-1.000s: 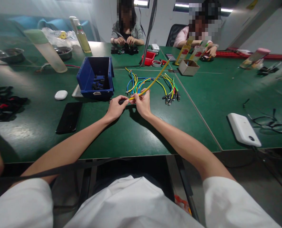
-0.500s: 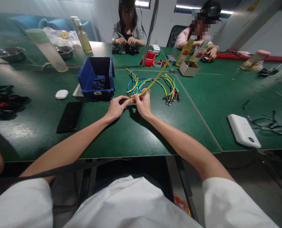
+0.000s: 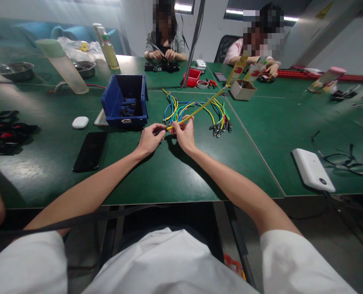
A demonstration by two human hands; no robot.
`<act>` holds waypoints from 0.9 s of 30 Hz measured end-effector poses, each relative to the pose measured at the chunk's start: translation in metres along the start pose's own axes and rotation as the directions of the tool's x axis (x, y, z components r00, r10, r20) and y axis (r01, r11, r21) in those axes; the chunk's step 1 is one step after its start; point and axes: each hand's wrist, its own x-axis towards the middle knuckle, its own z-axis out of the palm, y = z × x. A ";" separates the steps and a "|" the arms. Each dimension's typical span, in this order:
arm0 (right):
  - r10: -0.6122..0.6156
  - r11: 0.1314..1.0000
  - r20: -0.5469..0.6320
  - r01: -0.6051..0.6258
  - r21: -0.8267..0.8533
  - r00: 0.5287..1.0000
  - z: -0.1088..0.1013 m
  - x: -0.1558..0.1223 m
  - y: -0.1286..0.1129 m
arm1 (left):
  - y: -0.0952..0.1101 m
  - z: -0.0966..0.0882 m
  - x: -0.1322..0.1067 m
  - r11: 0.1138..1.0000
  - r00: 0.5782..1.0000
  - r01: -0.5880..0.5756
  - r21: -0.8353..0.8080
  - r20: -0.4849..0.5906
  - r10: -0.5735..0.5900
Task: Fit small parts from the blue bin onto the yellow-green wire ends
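Observation:
A yellow wire [image 3: 204, 105] slants up to the right from between my two hands. On its near end sits a black sleeve [image 3: 161, 131], pinched in my left hand [image 3: 149, 139], whose fingers are closed. My right hand [image 3: 185, 135] is closed around the yellow wire just beside the sleeve. Behind the hands, a bunch of blue, yellow and green wires [image 3: 170, 111] lies curved on the green table [image 3: 169, 179]. Several of the wires end in black sleeves with metal terminals [image 3: 219, 130], to the right of my right hand.
Left of the wires stands a blue bin [image 3: 109, 108] with black pieces inside. Nearer lie a phone [image 3: 90, 152] and a white case [image 3: 80, 122]. A small cardboard box [image 3: 242, 92] and red tray [image 3: 192, 77] stand farther back. Two people work across the table.
The free end of the yellow wire has dipped lower and to the right. Both hands keep their grip in nearly the same place.

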 end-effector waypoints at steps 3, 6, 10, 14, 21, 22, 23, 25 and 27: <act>0.012 1.000 -0.004 -0.012 0.005 1.000 -0.001 0.001 0.001 | 0.001 0.001 0.000 1.000 1.000 0.018 -0.024 0.008 -0.018; 0.001 1.000 -0.005 -0.001 -0.013 1.000 -0.001 0.002 0.004 | 0.002 0.002 0.000 0.999 1.000 0.031 -0.029 0.001 -0.031; 0.001 0.999 -0.010 -0.001 -0.033 1.000 -0.001 0.003 0.007 | 0.002 0.003 0.000 0.999 0.999 0.039 -0.030 -0.006 -0.039; 0.025 1.000 -0.002 -0.025 -0.012 1.000 -0.001 0.004 0.006 | 0.002 0.003 0.000 0.999 1.000 0.023 -0.038 -0.007 -0.023; 0.041 0.999 0.001 -0.041 0.014 0.999 -0.001 0.006 0.009 | -0.002 0.001 0.000 1.000 1.000 0.022 -0.015 -0.007 -0.022; 0.033 0.999 0.002 -0.033 0.009 0.999 -0.001 0.007 0.010 | -0.002 0.002 0.000 1.000 1.000 0.024 -0.016 -0.008 -0.024; 0.026 1.000 0.004 -0.026 0.004 1.000 -0.001 0.007 0.011 | -0.002 0.002 0.001 0.999 1.000 0.028 -0.018 -0.010 -0.028; 0.016 1.000 0.010 -0.016 -0.005 1.000 -0.001 0.007 0.013 | -0.001 0.002 0.001 0.999 0.999 0.038 -0.027 -0.010 -0.038; 0.010 1.000 0.017 -0.010 -0.009 1.000 -0.001 0.008 0.014 | 0.000 0.002 0.001 0.998 0.999 0.048 -0.039 -0.009 -0.048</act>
